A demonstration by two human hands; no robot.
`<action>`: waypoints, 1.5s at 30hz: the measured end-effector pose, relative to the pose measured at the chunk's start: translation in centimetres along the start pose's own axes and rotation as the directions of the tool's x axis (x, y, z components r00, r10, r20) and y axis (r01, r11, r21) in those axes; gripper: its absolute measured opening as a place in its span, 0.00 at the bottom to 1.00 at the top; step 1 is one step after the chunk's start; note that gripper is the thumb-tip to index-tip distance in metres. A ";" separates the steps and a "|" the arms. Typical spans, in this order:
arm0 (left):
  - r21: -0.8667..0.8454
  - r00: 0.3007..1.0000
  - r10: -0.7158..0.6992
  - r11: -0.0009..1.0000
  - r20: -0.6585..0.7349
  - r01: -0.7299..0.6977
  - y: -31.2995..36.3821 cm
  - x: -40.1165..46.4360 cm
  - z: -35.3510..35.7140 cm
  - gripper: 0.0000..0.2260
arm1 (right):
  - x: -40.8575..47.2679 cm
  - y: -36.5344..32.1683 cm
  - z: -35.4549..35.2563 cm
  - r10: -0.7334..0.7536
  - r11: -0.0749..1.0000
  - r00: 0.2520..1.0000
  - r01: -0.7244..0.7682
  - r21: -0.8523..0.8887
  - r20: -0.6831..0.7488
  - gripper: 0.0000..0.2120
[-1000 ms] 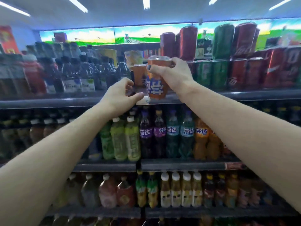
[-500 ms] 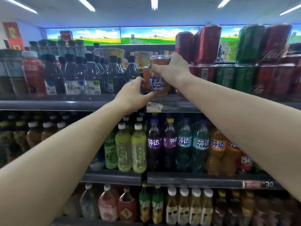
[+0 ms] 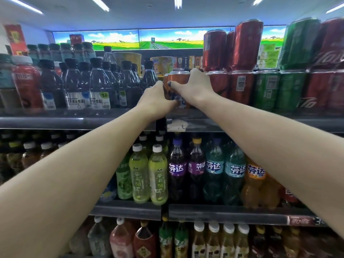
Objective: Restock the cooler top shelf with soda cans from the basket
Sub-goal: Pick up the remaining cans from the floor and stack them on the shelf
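Both arms up at the top shelf (image 3: 78,121), and it is all happening in the middle. Far out beyond the left hand (image 3: 155,100), a crowd of dark bottles (image 3: 96,84) fills the shelf; the front row is blurred and overlapping, so no clean count there. The left hand itself is curled against the lower left side of the orange can (image 3: 178,80), steadying it. Whether its fingers truly wrap the can I cannot tell, since the back of the hand hides them. Just beside it, the right hand (image 3: 195,86) grips that same can from its right side, thumb across the front, fingers over the top rim. The can stands upright at the front of the shelf, between the two hands, with a second orange can edge just behind its left side.

To finish this well, I'd say: slide it straight back and keep it vertical, with the left hand guiding the base so it does not clip the nearest dark bottle or the red cans (image 3: 240,86) just past the right hand.

Beyond the right hand, two red cans stand in front, then two green cans (image 3: 279,88), then more red, blurred. At least two red cans are stacked on top. No basket in sight.
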State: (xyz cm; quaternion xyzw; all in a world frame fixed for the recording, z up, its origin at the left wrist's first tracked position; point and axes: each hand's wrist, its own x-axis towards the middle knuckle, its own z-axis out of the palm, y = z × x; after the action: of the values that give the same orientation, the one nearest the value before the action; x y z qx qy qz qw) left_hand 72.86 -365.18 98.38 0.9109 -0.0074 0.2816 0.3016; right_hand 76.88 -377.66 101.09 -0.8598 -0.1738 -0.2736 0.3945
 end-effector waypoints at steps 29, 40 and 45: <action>0.193 0.993 0.112 0.976 -0.036 -0.103 -1.0 3.9 2.2 0.16 | -0.5 1.9 0.3 -0.044 0.958 0.903 0.159 -0.238 0.428 0.25; 0.189 0.991 0.128 0.975 -0.029 -0.121 -1.8 4.5 1.9 0.16 | -0.4 2.7 0.9 0.002 0.936 0.958 0.099 -0.337 0.287 0.21; 0.197 0.994 0.110 0.974 0.014 -0.110 -1.8 3.9 1.5 0.17 | -0.3 2.3 0.9 0.051 0.929 0.943 0.076 -0.363 0.328 0.23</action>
State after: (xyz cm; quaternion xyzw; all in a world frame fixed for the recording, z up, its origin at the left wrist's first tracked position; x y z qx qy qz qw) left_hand 77.25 -363.93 98.41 0.9350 -0.0303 0.2958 0.1935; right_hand 78.09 -378.44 99.06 -0.9513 -0.1883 -0.1552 0.1886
